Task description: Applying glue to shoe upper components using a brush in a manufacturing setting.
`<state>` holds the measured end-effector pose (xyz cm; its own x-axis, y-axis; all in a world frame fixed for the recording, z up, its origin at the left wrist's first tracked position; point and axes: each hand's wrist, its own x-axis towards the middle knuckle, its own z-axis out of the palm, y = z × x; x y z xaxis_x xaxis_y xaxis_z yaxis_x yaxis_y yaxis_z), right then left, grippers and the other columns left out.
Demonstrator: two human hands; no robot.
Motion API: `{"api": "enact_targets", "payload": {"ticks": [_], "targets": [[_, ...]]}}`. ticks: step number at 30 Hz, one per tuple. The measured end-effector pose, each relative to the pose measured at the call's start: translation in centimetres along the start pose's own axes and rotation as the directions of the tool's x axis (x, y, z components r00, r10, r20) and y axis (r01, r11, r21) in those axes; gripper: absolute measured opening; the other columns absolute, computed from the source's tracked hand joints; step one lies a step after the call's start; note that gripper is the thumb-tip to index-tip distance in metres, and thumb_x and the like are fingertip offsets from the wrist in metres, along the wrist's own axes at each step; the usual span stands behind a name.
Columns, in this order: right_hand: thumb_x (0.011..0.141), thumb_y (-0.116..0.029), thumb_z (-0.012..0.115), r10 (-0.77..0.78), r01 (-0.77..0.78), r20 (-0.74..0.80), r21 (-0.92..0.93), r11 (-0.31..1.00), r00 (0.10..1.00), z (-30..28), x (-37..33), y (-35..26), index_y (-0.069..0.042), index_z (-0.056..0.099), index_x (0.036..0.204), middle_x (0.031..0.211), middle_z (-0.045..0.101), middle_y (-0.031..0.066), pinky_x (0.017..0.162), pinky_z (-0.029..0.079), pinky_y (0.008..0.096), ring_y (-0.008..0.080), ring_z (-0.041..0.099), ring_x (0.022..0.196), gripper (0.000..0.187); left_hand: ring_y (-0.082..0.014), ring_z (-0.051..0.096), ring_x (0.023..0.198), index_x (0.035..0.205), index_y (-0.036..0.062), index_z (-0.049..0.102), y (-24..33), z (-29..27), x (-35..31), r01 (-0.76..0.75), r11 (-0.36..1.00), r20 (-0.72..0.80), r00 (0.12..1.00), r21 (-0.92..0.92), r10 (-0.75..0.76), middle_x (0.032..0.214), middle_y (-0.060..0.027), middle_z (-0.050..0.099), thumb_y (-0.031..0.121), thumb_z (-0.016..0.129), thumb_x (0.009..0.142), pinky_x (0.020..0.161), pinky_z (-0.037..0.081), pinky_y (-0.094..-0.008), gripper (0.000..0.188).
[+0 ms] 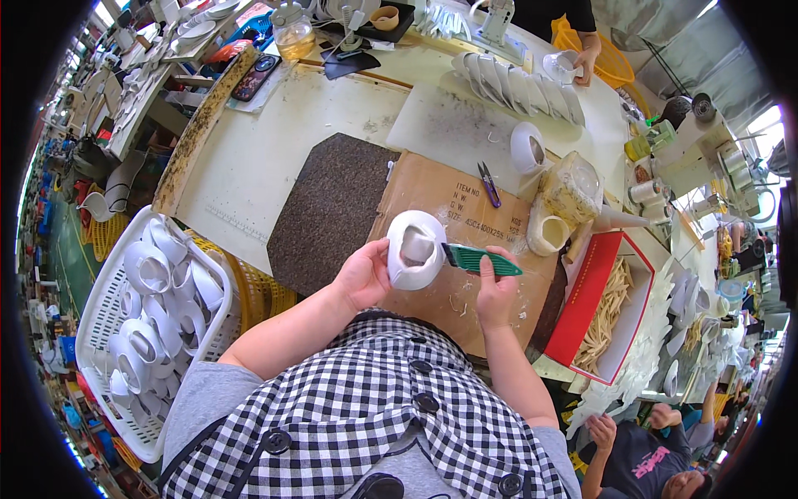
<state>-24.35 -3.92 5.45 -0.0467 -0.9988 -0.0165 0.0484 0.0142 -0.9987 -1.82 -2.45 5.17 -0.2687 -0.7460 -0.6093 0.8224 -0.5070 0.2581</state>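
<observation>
My left hand [366, 275] grips a white shoe upper [402, 275] by its left side, the opening facing up. A flat green-handled tool [478, 260] with a dark tip is pinched in my right hand [497, 291]. Its tip meets the right edge of the upper; I cannot make out the tool's exact kind. Both hands are above a brown cardboard sheet [416, 191] strewn with small white scraps. Small thread snips [490, 185] with dark purple handles lie on the sheet, beyond the tool.
White uppers fill a white basket [108, 378] on the left. A dark mat [320, 208] lies beside the cardboard. To the right are a glue-crusted container [569, 187] and a red box [586, 299] of tan strips. Across the table, another person's hand [588, 58] reaches toward a white piece.
</observation>
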Motion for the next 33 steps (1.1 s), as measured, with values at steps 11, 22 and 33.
{"api": "enact_targets", "payload": {"ticks": [11,22,33], "targets": [[0.088,-0.003,0.056,-0.142,0.181,0.218,-0.170,0.969,0.966,4.7,4.5,2.8,-0.007,0.059,0.102,0.096,0.062,0.0066,0.073,0.050,0.0278,0.0185,0.061,0.086,0.015,-0.0173,0.059,0.063,0.113,0.0081,0.058,1.0,-4.3,0.1,0.197,0.936,-0.154,0.976,0.292,-0.157,0.072,-0.0040,0.061,0.023,0.036,0.093,0.066,0.051,-0.0355,0.033],[0.071,0.008,0.061,-0.391,0.581,0.473,-0.372,0.724,0.789,0.5,-1.3,3.6,-0.009,0.060,0.096,0.096,0.063,0.0098,0.077,0.050,0.0353,0.0299,0.061,0.091,0.031,-0.0241,0.060,0.070,0.096,0.0018,0.058,0.6,-4.5,0.3,0.111,0.973,-0.241,0.969,0.203,-0.060,0.076,-0.0093,0.063,0.025,0.037,0.093,0.073,0.050,-0.0403,0.031],[0.085,0.005,0.055,-0.340,0.424,0.350,-0.200,0.883,0.873,4.6,3.1,2.4,-0.003,0.056,0.100,0.088,0.060,0.0093,0.070,0.047,0.0286,0.0196,0.060,0.080,0.017,-0.0194,0.052,0.056,0.083,0.0050,0.056,0.8,-5.3,1.0,0.107,0.961,-0.168,0.984,0.256,-0.065,0.061,-0.0061,0.055,0.023,0.040,0.092,0.064,0.046,-0.0342,0.026]]}}
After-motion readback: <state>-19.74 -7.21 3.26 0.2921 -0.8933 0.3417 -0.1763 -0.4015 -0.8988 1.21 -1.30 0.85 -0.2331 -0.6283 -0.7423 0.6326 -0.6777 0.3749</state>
